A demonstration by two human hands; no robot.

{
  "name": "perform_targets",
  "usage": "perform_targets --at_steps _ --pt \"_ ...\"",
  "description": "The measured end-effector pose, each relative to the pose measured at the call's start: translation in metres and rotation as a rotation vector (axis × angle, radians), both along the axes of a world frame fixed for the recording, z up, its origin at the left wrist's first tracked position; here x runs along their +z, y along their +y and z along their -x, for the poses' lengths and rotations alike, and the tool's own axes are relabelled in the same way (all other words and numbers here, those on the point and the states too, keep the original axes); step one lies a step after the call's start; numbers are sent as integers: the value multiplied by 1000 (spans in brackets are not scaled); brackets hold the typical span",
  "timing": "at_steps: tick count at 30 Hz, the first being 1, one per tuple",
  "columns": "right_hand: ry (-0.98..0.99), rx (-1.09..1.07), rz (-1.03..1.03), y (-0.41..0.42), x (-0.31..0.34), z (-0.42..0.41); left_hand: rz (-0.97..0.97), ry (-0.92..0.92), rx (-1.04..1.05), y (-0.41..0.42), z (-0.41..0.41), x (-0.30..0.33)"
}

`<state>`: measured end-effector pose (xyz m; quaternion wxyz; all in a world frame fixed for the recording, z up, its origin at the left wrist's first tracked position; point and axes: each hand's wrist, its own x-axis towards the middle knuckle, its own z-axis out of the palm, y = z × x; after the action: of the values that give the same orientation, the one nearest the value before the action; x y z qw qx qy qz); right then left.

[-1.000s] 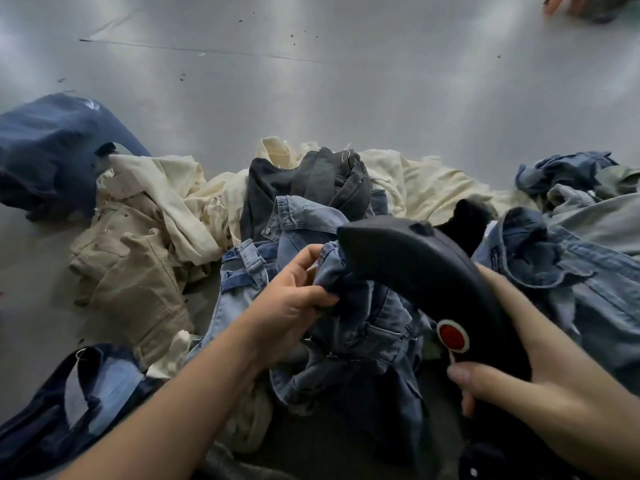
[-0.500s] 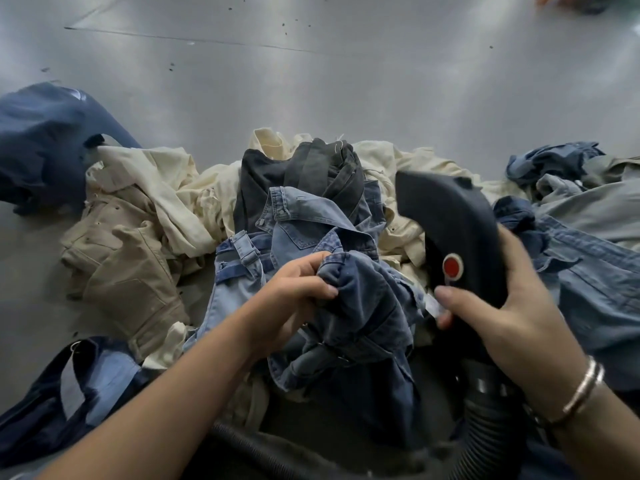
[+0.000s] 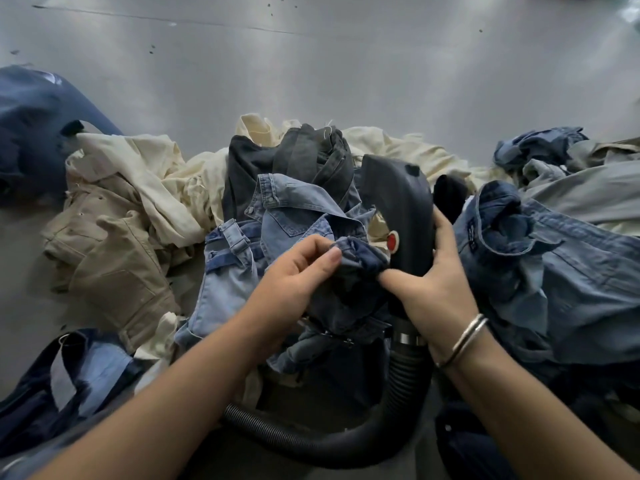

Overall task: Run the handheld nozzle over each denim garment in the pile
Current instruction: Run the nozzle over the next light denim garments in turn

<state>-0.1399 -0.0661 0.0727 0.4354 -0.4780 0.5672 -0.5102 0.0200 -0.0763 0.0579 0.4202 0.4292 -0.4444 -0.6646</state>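
Left grip (image 3: 298,271) pinches a dark denim garment (image 3: 349,292); right grip (image 3: 429,289) is closed round the black nozzle (image 3: 398,202), garment fold touching its thumb

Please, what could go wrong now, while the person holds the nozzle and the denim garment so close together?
1. The left hand pinches the dark denim garment right beside the black nozzle, so its fingers may get in the nozzle's way.
2. The right hand grips the nozzle and also touches the cloth; the grip may slip.
3. The ribbed hose loops under both arms and could snag.
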Motion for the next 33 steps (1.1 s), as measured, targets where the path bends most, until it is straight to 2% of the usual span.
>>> perform_targets --at_steps 4,6,7,13,17,21,25,28,33 --pt "-117 -4 40 -2 15 13 -401 547 -42 2 5 7" --pt "-151 -21 48 -4 17 17 -483 700 -161 6 8 11" --pt "-150 -26 42 -5 16 16 -505 719 -192 7 9 12" --pt "-31 73 -60 -11 0 2 -564 696 -128 7 8 3" --pt "42 97 -120 -11 -4 8 -421 751 -186 5 2 4" --pt "29 124 -117 1 19 30 -301 680 -181 -2 -2 4" --pt "125 353 -33 17 59 58 -263 580 -122 -10 -7 2" --pt "198 549 -74 32 76 55 -252 523 -98 -13 -6 1" --pt "437 604 -55 40 79 42 -219 449 -119 -11 -4 1"
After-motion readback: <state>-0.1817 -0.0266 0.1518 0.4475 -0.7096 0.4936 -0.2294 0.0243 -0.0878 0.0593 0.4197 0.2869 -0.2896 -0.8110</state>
